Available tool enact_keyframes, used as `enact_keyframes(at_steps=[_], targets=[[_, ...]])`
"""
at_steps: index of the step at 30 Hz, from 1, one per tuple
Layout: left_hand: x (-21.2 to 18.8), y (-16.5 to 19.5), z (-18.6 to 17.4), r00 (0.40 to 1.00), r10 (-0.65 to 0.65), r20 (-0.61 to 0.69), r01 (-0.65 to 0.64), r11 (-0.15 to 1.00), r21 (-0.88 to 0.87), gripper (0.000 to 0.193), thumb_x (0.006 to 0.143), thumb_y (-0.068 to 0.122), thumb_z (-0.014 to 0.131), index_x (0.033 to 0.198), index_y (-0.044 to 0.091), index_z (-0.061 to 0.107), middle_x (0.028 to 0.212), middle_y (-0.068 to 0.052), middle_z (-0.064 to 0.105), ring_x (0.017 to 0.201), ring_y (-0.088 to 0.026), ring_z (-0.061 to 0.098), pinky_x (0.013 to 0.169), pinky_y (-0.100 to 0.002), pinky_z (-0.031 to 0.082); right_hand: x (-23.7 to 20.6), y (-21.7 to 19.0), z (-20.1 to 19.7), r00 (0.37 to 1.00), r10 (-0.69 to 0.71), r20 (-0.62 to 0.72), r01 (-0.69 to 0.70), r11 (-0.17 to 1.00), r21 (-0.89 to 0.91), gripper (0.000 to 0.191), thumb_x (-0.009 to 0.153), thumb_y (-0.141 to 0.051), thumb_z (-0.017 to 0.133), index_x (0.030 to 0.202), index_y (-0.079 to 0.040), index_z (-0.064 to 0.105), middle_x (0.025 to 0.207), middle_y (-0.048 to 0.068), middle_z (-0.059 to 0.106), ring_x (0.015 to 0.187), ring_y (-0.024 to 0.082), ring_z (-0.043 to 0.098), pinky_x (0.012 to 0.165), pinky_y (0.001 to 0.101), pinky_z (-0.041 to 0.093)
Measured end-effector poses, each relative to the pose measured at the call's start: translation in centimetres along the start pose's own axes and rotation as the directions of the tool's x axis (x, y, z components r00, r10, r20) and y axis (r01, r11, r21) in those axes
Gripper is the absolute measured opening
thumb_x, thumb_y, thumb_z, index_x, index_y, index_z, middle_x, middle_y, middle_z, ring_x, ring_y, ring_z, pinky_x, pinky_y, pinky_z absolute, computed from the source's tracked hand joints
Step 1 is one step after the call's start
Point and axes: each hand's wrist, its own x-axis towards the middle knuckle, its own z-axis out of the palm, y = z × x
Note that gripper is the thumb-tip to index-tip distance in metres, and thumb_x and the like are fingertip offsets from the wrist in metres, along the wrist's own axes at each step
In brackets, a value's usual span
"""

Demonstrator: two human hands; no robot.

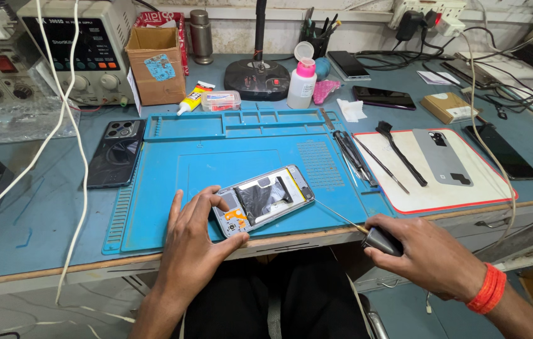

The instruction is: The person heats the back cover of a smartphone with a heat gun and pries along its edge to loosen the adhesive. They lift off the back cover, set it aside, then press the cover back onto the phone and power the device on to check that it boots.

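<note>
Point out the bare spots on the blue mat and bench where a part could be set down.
Free: the blue mat between the opened phone and the dark phone; the white pad below the brush. Crowded: the bench's back edge with bottle, lamp base and cables.

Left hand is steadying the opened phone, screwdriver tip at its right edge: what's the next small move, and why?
Probably slide the screwdriver tip onto the opened phone: the right hand holds the tool off the frame's right edge, and the left hand pins the lower left corner.
</note>
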Motion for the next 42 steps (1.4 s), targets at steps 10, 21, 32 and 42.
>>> enact_keyframes(at_steps=[10,21,32,42], targets=[[0.20,-0.18,0.00,1.000,0.016,-0.008,-0.016,1.000,0.018,0.071,0.065,0.032,0.090,0.120,0.001,0.058,0.112,-0.006,0.068,0.119,-0.029,0.062,0.123,-0.056,0.017,0.08,-0.12,-0.13,0.998,0.037,0.057,-0.036,0.999,-0.016,0.050,0.081,-0.046,0.073,0.121,-0.018,0.067,0.078,0.017,0.073,0.076,0.035,0.072,0.070,0.0442,0.056],[0.39,-0.35,-0.01,1.000,-0.014,0.019,0.013,1.000,0.016,0.065,0.065,0.032,0.089,0.115,0.004,0.059,0.115,-0.007,0.068,0.116,-0.029,0.064,0.123,-0.057,0.014,0.38,0.19,0.22,0.996,0.040,0.078,-0.036,0.998,-0.045,0.049,0.081,-0.048,0.070,0.120,-0.018,0.067,0.084,0.016,0.075,0.080,0.035,0.073,0.073,0.0441,0.057],[0.45,-0.47,0.10,0.998,-0.039,0.040,0.038,0.999,0.023,0.068,0.065,0.034,0.090,0.119,0.006,0.059,0.115,-0.007,0.069,0.116,-0.028,0.065,0.124,-0.057,0.013,0.68,0.66,0.37,0.997,-0.008,0.071,0.011,0.999,-0.045,0.053,0.081,-0.051,0.071,0.122,-0.018,0.067,0.087,0.016,0.076,0.083,0.035,0.074,0.073,0.0440,0.058],[0.40,-0.36,0.01,0.997,-0.061,0.052,0.060,0.998,0.024,0.069,0.065,0.034,0.089,0.120,0.006,0.058,0.112,-0.006,0.069,0.115,-0.028,0.066,0.125,-0.056,0.013,0.62,0.74,0.59,0.997,-0.028,0.068,0.030,0.999,-0.026,0.053,0.081,-0.049,0.071,0.123,-0.016,0.067,0.086,0.016,0.076,0.081,0.034,0.074,0.073,0.0429,0.058]])
